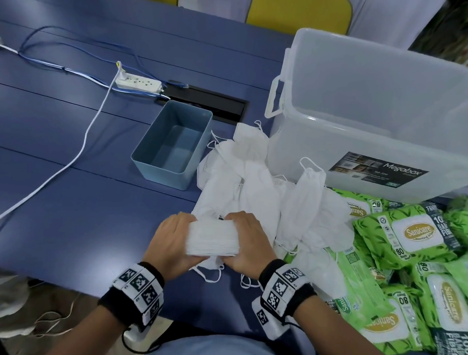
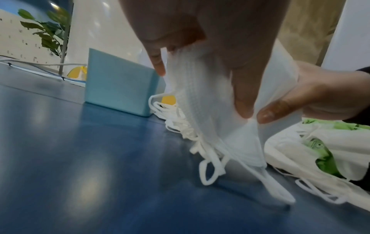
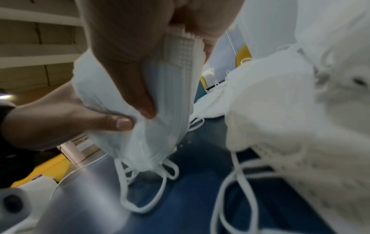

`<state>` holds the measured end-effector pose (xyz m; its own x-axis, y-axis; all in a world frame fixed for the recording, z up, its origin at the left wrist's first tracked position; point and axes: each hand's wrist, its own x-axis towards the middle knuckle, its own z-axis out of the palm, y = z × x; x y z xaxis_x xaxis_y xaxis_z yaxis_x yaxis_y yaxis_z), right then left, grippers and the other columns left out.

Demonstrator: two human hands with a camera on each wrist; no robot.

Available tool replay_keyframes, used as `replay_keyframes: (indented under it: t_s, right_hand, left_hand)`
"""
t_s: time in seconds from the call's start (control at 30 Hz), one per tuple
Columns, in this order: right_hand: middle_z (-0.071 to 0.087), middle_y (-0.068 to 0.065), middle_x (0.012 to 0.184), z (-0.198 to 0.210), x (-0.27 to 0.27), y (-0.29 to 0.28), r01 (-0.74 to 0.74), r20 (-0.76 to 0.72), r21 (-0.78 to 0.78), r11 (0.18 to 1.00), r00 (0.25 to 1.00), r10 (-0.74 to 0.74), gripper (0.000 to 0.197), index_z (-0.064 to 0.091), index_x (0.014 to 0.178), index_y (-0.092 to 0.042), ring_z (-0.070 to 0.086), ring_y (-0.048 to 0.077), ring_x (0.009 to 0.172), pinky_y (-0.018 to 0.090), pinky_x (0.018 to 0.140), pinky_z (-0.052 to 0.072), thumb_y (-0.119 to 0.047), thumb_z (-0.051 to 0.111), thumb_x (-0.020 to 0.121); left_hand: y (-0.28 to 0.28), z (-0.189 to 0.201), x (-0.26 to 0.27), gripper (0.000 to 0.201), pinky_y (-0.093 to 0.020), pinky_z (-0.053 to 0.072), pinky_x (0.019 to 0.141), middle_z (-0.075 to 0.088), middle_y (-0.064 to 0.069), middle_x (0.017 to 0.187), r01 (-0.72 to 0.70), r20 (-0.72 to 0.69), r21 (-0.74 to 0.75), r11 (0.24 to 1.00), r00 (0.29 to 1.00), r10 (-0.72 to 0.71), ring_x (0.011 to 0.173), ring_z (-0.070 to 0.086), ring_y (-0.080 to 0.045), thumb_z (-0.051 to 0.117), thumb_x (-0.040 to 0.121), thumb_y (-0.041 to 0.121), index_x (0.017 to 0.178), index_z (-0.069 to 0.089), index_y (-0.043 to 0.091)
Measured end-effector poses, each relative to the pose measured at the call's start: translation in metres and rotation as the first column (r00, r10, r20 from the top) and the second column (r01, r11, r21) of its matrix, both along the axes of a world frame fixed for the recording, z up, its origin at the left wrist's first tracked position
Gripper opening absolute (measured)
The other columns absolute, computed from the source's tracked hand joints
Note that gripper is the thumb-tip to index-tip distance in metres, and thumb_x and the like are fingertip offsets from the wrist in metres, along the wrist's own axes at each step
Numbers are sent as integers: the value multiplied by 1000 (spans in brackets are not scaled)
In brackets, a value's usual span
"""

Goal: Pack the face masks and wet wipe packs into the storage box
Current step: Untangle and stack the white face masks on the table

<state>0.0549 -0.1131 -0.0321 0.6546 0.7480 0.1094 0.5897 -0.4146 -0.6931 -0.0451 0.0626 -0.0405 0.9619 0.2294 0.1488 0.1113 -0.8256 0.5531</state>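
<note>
Closest to the camera, near the front edge of the bench [image 1: 62, 222], both hands are clamped on one squared-up stack of face masks [image 1: 212, 240]. The left hand [image 1: 174, 242] has its fingers wrapped around the left end and the right hand [image 1: 247, 246] does the same on the right end, thumbs pressing in from the near side. Ear loops dangle under the stack, just off the bench.

Just past that sits the loose pile of masks [image 1: 254, 183], still a messy heap in the middle of the bench. To its right, along the right edge, the green Sanicare wet wipe packs [image 1: 411, 235] are all still lying out, some tucked under the masks.

Further back on the left there's a small blue bin [image 1: 172, 147] with nothing in it, and at the far right the big clear Megabox storage box [image 1: 379, 117], which looks empty from here.

So I'd say it's barely started: first bundle gathered, nothing packed yet.
</note>
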Motion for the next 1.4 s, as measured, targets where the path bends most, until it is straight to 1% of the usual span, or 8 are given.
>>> replay_keyframes:
  t_s: [0.33,0.57,0.77,0.9,0.97,1.1,1.23,1.4]
  right_hand:
    - [53,5,108,10,7,1,-65,-72,-208,976,996,50,65,50,118,-10,46,22,99,29,87,35,-23,77,60]
    - [60,-7,91,65,28,7,351,-386,106,930,877,-287,59,50,99,-21,56,8,80,18,69,46,-17,89,55]
    - [70,4,107,85,27,26,617,-798,223,755,560,-223,65,59,112,-12,67,18,99,42,90,54,-17,89,54]
    - [64,16,121,92,4,31,557,-907,376,741,386,170,58,56,125,-4,61,31,114,51,98,47,-1,73,70]
    - [61,18,125,90,-1,29,551,-906,403,731,355,231,55,55,126,-3,58,34,117,53,100,44,1,69,73]
    - [63,17,123,82,-8,31,589,-911,398,703,346,226,54,57,126,-5,59,33,116,53,101,44,0,71,74]
    - [65,12,121,74,-13,39,628,-899,384,676,422,119,54,58,124,-9,61,29,114,48,100,46,-11,78,73]
    - [57,4,123,73,4,12,559,-770,143,817,581,-264,41,54,112,-21,57,17,110,28,92,48,-36,74,79]
  left_hand:
    - [7,1,7,67,-25,34,71,63,-1,92,177,-37,-21,984,983,-178,81,50,-14,61,59,63,107,46,20]
    - [4,55,36,94,-37,41,100,36,7,129,-35,348,-404,914,918,189,120,44,-21,78,59,46,137,28,29]
    - [-17,83,60,112,-18,45,97,46,1,135,-60,122,-873,484,934,335,122,50,1,86,64,40,148,14,24]
    - [-7,78,59,116,-38,54,90,49,-17,140,57,81,-993,107,967,242,125,53,-31,88,57,45,147,25,7]
    - [-8,81,56,101,-35,56,82,55,-17,134,48,57,-997,54,982,181,119,58,-31,85,63,35,143,33,4]
    - [-13,86,49,62,-30,56,78,67,-6,119,57,78,-991,120,980,183,110,64,-24,62,75,9,134,45,7]
    - [-14,83,49,68,-38,52,94,60,-13,129,64,105,-978,198,974,202,118,59,-28,63,73,0,137,42,4]
    - [-8,71,49,69,-42,50,96,59,-12,131,-7,23,-995,103,958,287,121,57,-29,67,71,6,137,44,4]
